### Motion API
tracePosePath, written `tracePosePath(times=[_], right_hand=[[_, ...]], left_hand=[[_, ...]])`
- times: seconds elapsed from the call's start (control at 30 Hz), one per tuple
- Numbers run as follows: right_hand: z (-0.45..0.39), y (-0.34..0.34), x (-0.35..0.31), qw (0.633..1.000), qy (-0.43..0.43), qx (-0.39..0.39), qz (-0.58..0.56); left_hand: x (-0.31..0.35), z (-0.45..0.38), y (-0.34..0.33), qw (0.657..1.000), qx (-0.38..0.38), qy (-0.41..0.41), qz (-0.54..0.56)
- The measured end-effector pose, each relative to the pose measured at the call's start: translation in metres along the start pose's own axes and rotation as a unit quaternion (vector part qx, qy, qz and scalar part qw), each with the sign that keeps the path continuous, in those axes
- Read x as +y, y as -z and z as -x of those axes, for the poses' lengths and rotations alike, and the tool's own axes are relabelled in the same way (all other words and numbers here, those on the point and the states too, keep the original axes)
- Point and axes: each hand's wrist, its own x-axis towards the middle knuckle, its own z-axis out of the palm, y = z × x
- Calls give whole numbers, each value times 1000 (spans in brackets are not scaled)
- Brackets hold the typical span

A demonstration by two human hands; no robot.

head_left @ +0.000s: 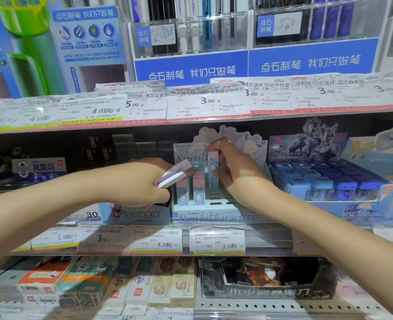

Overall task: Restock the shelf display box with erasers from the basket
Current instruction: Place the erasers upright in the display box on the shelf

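While the right hand (234, 167) lowers one pink-topped eraser (213, 169) upright into the display box (214, 217) on the middle shelf, its grip pinches that eraser near the top between thumb and fingertips. Just to the left, the left hand (144, 183) waits with its grip closed around a pair of spare erasers (174, 175), their lilac and white ends poking out toward the box. Two erasers (192, 192) already stand in the back-left slots; most of the slotted tray in front of them looks bare, so I judge the restocking is at an early stage. The basket is nowhere to be seen from this angle.

What worries me is the crowding. Both hands sit close together over a small box, and the spares jut out right beside the standing pieces, touching or nearly so. A small nudge from them could tip those tall, narrow erasers like dominoes. If the one going in misses its slot, it could lean or fall flat across the tray. The left hand's hold on two at once looks loose enough that one might slip onto the shelf edge (269, 239) or drop to the boxes below.
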Motion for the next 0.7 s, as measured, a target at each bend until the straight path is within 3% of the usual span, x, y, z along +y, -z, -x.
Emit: tracePosePath(times=[0.7], right_hand=[[6,-3,6,999,41,35,-3]], left_hand=[[8,0,15,995,-56,52,-63]])
